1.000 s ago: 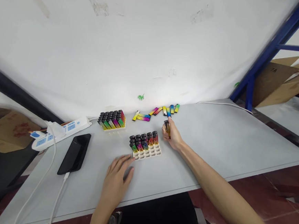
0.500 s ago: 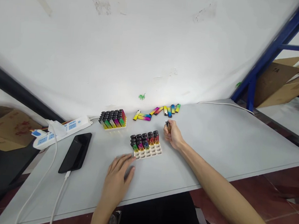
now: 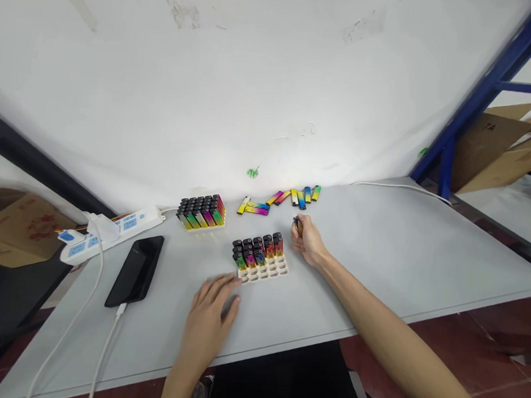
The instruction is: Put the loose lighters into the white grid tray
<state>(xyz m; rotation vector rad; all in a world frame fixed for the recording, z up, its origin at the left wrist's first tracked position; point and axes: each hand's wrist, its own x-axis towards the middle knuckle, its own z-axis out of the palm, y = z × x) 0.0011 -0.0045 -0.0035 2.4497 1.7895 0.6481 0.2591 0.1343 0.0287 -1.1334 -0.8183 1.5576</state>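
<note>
My right hand (image 3: 307, 241) is closed around a lighter (image 3: 297, 222); only its dark top end shows past the fingers. It is just to the right of a white slotted tray (image 3: 273, 271), above the table. Upright lighters (image 3: 260, 257) with black tops and coloured bodies fill the tray's back slots, while its front slots are bare. My left hand (image 3: 211, 308) lies flat on the table with fingers spread, its fingertips at the tray's front left corner. Behind, several multicoloured lighters (image 3: 256, 207) lie loose along the wall.
A second tray packed with upright lighters (image 3: 201, 212) stands at the back left. A black phone (image 3: 135, 271) on a white cable and a white power strip (image 3: 110, 236) lie at the left. Cardboard boxes (image 3: 495, 143) and a blue frame (image 3: 474, 86) are at the right.
Almost nothing differs. The view has shifted very slightly; both hands keep their places, and the right hand still grips the lighter.
</note>
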